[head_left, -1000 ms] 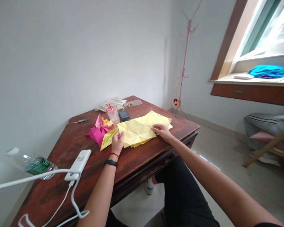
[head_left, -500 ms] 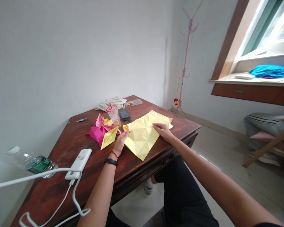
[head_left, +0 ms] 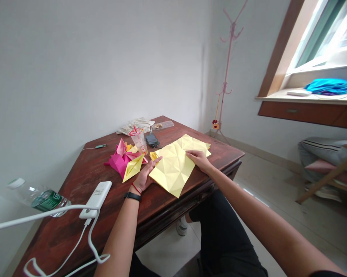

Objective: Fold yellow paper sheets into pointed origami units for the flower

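A pale yellow sheet of origami paper [head_left: 173,171], marked with a grid of creases, lies over more yellow sheets [head_left: 190,141] near the table's front edge. My left hand [head_left: 146,175] holds its left edge, thumb on top, the other fingers partly hidden. At the right edge, my right hand [head_left: 198,159] pinches the paper between thumb and bent fingers. Just left of my left hand are folded magenta and pink paper pieces [head_left: 118,163] and a yellow folded piece [head_left: 133,168].
On the dark wooden table [head_left: 75,169] stand a plastic cup with a straw [head_left: 139,141], a white power bank with cables [head_left: 96,200] and a tilted water bottle [head_left: 43,198]. A cloth [head_left: 137,126] and a clear tray [head_left: 163,125] lie at the back. A coat stand [head_left: 227,65] is beyond.
My left hand has shifted slightly, its thumb now further over the paper's left edge. The sheet's near corner has turned a little to the right. My right hand has barely moved.
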### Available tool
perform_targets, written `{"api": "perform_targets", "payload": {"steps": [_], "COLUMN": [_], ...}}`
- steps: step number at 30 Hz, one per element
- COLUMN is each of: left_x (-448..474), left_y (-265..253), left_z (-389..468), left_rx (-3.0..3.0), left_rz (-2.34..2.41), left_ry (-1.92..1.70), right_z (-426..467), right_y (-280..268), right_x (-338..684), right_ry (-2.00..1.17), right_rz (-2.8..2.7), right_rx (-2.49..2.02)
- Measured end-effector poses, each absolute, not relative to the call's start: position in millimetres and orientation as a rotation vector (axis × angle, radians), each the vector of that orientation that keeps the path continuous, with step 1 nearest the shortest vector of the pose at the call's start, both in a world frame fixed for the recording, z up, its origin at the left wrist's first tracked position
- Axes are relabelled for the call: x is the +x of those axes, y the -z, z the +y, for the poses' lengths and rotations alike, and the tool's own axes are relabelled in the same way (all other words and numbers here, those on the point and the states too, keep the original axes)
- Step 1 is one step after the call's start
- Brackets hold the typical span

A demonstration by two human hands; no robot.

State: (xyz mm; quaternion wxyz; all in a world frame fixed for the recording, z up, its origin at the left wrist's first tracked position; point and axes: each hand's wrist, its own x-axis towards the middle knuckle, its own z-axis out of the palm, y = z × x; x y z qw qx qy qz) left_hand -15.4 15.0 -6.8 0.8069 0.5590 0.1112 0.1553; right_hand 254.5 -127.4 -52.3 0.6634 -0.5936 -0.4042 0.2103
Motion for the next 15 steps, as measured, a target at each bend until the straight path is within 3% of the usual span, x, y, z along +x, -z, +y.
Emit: {"api": "perform_targets", "payload": {"steps": [15], "left_x": [-14.3], "left_y": [1.2], "left_z": [7.1], "left_rx": [1.33], "left_rz": [0.334], "left_ry": [-0.242], "right_z": [-130.9], "right_y": [45.7], "right_x": [249.6], "right_ry": [-0.511], "right_rz": [-0.892], "right_rx": [-1.348]}}
